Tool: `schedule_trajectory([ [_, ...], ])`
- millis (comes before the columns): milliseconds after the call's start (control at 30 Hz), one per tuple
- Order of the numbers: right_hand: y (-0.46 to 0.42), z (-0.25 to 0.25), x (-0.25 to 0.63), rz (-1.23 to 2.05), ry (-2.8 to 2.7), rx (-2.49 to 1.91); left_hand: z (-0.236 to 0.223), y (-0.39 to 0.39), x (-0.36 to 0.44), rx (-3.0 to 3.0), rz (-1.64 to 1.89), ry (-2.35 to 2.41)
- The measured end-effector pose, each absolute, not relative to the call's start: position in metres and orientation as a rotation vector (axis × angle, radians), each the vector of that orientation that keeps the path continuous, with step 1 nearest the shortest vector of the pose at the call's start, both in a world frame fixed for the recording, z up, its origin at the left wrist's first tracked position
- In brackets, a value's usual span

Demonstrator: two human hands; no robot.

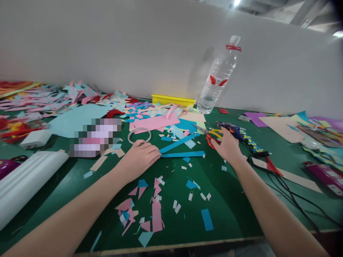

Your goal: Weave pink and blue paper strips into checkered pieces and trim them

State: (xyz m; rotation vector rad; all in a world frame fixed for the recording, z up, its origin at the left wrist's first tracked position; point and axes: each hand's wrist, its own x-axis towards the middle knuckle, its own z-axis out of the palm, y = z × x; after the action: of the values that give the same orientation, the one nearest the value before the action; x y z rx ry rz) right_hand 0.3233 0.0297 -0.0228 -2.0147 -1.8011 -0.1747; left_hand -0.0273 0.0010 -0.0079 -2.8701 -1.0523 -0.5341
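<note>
My left hand (pixel 143 157) is closed, pinching the left end of a blue paper strip (pixel 184 154) against the green table. A second blue strip (pixel 177 144) runs from the same fingertips up to the right, so the two form a narrow V. Scissors (pixel 205 131) with red and yellow handles lie on the table, blades pointing up-left. My right hand (pixel 229 145) is over their handles, thumb and forefinger spread apart at the red and yellow loops. Just beyond my left hand lies a roll of tape (pixel 139 135).
A clear bottle (pixel 219 76) leans at the grey partition, right of a yellow tray (pixel 173 100). Paper scraps (pixel 157 216) litter the front. A pixelated phone-shaped item (pixel 95 139) and white charger (pixel 36 138) lie left. Dark cables (pixel 288 191) and a purple box (pixel 324 177) are right.
</note>
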Motion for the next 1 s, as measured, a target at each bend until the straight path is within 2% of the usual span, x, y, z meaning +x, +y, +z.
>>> schedule_trajectory([
  [267, 0.025, -0.010, 0.318, -0.256, -1.828, -1.805, -0.010, 0.003, -0.031, -2.727, -0.562, -1.074],
  [700, 0.001, 0.010, 0.284, -0.495, -1.759, -1.472, -0.007, 0.005, -0.032, -2.757, -0.861, -1.557],
  [833, -0.009, 0.018, 0.277, -0.545, -1.811, -1.378, -0.003, 0.003, -0.032, -2.706, -1.033, -1.748],
  [1000, -0.027, 0.040, 0.247, -0.422, -1.886, -1.116, 0.004, 0.003, -0.029, -2.676, -1.455, -2.098],
])
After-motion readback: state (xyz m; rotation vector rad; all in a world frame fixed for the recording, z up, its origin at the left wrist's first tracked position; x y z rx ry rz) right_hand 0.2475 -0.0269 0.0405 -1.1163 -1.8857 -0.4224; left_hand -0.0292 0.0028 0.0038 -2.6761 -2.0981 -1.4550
